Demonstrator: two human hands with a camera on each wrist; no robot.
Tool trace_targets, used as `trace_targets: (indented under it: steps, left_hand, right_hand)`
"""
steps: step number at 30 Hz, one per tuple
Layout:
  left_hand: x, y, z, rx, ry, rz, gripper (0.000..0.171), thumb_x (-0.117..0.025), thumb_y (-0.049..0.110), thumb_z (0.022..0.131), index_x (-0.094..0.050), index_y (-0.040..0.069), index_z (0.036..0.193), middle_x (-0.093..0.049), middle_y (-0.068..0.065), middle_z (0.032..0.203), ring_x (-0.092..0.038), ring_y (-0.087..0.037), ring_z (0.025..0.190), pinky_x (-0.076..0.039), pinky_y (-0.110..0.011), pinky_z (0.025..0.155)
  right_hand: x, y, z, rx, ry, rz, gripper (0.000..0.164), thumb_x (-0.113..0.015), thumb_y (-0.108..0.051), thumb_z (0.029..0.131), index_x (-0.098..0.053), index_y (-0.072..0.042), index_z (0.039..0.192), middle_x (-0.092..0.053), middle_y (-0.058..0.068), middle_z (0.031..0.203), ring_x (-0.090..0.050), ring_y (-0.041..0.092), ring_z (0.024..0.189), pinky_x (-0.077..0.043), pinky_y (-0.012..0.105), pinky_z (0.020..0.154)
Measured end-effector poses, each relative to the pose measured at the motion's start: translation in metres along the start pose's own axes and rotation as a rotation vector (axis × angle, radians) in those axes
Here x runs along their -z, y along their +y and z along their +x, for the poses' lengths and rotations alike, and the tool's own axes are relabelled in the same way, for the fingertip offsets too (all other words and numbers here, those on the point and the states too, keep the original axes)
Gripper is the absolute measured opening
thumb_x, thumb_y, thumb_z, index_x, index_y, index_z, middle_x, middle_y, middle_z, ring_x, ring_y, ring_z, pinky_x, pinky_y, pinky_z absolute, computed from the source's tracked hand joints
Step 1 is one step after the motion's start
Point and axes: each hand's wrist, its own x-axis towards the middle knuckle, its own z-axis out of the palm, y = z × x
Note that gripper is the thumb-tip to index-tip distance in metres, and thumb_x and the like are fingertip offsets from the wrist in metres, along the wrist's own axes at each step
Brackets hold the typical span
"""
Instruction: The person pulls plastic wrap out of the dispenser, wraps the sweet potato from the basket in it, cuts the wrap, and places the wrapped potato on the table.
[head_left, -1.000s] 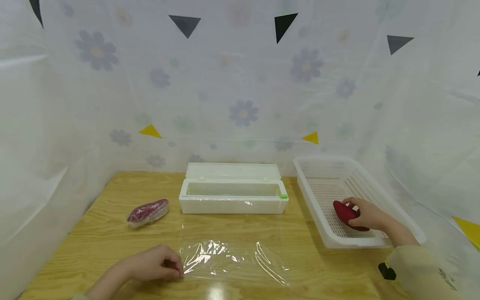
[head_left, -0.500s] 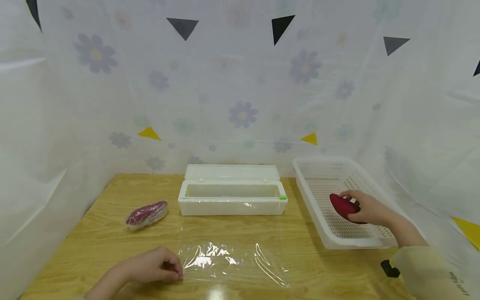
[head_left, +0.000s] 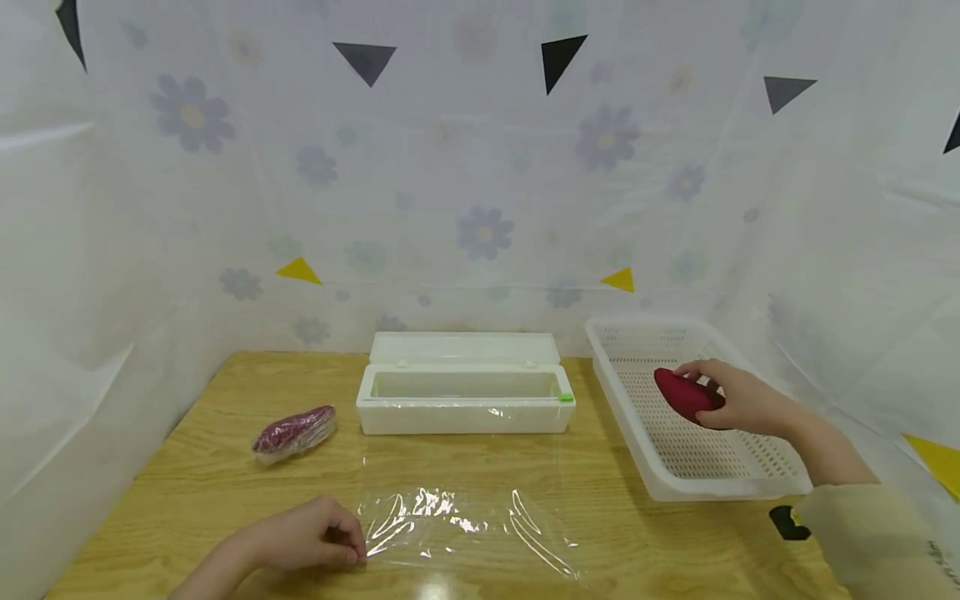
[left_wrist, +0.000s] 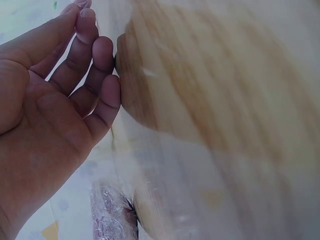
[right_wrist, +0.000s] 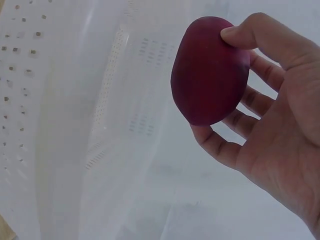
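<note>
My right hand (head_left: 750,403) grips a dark red sweet potato (head_left: 684,395) between thumb and fingers, raised over the white basket (head_left: 731,490). In the right wrist view the sweet potato (right_wrist: 210,72) shows smooth and bare, seen nearly end-on. On the left, my left hand (head_left: 303,537) rests at the table and pinches the near left corner of a clear sheet of cling film (head_left: 465,525). That sheet stretches over the wood from the white cling film box (head_left: 465,417), whose lid stands up at the back. In the left wrist view the left hand's (left_wrist: 60,90) thumb and forefinger meet at the tips.
Another sweet potato (head_left: 294,433), wrapped in film, lies on the table (head_left: 202,467) at left. A green slider (head_left: 566,397) sits at the box's right front edge. Pale flowered sheeting (head_left: 480,183) encloses the back and sides.
The right hand has lifted the sweet potato from the basket floor, up and slightly left. The left hand stays at the film's corner.
</note>
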Motion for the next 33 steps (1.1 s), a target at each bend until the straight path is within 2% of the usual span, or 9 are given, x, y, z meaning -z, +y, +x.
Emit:
trace_targets:
  steps: [10, 19, 25, 33]
  left_hand:
    - [-0.001, 0.002, -0.001, -0.002, -0.002, 0.004, 0.013, -0.059, 0.014, 0.093, -0.070, 0.008, 0.094, -0.070, 0.001, 0.086, -0.056, 0.003, 0.072, -0.051, -0.021, 0.061]
    - [-0.001, -0.002, 0.000, 0.019, 0.002, 0.016, 0.011, -0.060, 0.017, 0.091, -0.069, 0.012, 0.095, -0.067, 0.009, 0.086, -0.056, 0.005, 0.073, -0.051, -0.021, 0.062]
    - [0.000, 0.001, -0.001, 0.005, 0.006, 0.027, 0.011, -0.060, 0.017, 0.091, -0.069, 0.012, 0.094, -0.067, 0.008, 0.086, -0.056, 0.004, 0.073, -0.051, -0.021, 0.062]
    - [-0.001, 0.000, -0.002, 0.022, 0.006, 0.026, 0.011, -0.060, 0.018, 0.092, -0.069, 0.013, 0.095, -0.067, 0.010, 0.087, -0.057, 0.004, 0.073, -0.051, -0.021, 0.064]
  right_hand:
    - [0.010, -0.024, 0.003, 0.059, 0.040, -0.050, 0.054, -0.072, -0.005, 0.080, -0.048, -0.008, 0.128, -0.053, 0.008, 0.116, -0.052, 0.019, 0.087, -0.051, 0.024, 0.062]
    - [0.016, -0.051, 0.006, 0.142, 0.094, -0.097, 0.058, -0.074, -0.004, 0.078, -0.048, -0.013, 0.128, -0.052, 0.004, 0.116, -0.051, 0.017, 0.087, -0.050, 0.023, 0.061]
    - [0.016, -0.071, 0.007, 0.168, 0.112, -0.113, 0.059, -0.073, -0.001, 0.077, -0.048, -0.015, 0.128, -0.050, 0.003, 0.118, -0.051, 0.017, 0.089, -0.050, 0.023, 0.063]
    - [0.010, -0.093, 0.011, 0.231, 0.150, -0.169, 0.059, -0.070, 0.000, 0.075, -0.049, -0.017, 0.128, -0.049, 0.003, 0.119, -0.049, 0.015, 0.087, -0.049, 0.023, 0.061]
